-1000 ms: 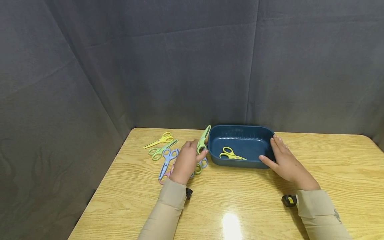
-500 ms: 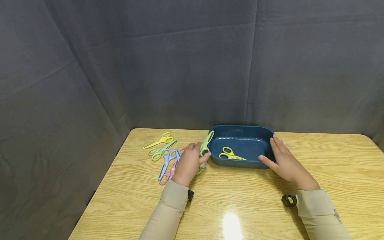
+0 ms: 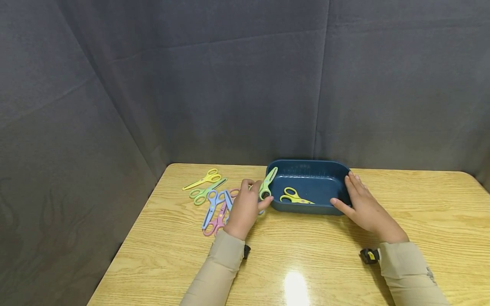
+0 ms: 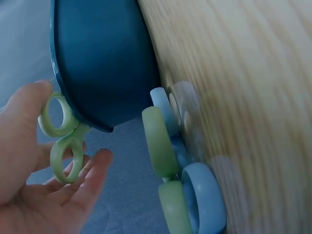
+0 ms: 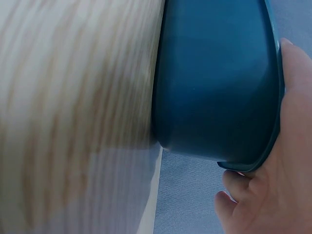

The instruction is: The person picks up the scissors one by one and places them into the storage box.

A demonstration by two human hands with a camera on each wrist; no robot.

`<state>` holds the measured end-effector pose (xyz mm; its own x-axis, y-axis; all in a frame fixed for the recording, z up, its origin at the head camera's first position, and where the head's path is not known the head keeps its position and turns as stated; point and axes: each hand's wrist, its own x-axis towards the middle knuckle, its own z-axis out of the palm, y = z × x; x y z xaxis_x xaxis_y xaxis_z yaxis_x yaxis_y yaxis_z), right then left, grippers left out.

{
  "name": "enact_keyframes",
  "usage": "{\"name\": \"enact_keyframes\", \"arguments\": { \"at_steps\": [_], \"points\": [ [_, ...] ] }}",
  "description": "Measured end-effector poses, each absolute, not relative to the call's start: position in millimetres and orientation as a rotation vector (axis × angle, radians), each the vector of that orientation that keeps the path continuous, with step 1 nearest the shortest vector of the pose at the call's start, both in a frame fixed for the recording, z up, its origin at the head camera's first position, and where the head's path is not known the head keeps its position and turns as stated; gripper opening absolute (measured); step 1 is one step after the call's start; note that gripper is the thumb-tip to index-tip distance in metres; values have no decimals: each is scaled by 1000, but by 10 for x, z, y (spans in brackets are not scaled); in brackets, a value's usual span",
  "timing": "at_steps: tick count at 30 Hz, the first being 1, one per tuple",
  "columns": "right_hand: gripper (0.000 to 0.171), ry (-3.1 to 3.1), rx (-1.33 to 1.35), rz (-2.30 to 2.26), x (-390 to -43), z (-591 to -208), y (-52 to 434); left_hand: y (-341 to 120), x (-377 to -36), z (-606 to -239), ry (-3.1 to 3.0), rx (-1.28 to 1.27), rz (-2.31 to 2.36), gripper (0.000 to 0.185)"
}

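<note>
Left hand point(image 3: 245, 208) gripped light-green plastic scissors point(image 3: 266, 183) over dark-blue plastic tub point(image 3: 311, 207) rim, frame centre; right hand point(image 3: 363, 206), fingers straight, rested against tub's right edge.

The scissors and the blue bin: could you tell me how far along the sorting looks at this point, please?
Done: one yellow pair lies inside the blue bin. In hand: the left hand holds a green pair at the bin's left rim, blades over the edge, while the right hand rests against its right end. Left: several pairs on the table, including yellow, green, blue and pink.
</note>
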<state>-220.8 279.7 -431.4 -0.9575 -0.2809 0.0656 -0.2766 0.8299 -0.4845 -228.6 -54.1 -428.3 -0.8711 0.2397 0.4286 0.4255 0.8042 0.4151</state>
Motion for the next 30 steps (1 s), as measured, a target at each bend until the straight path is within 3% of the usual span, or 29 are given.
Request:
{"name": "enact_keyframes", "arguments": {
  "at_steps": [19,30],
  "points": [
    [95,2991,-456,-806,-2214,-4330,2813,-464,-2297,-4279,-2569,-559,-620,44],
    [96,2988,-464,-825,-2219,-4339,2810,-423,-2299,-4273,-2535,-543,-623,46]
  ]
}}
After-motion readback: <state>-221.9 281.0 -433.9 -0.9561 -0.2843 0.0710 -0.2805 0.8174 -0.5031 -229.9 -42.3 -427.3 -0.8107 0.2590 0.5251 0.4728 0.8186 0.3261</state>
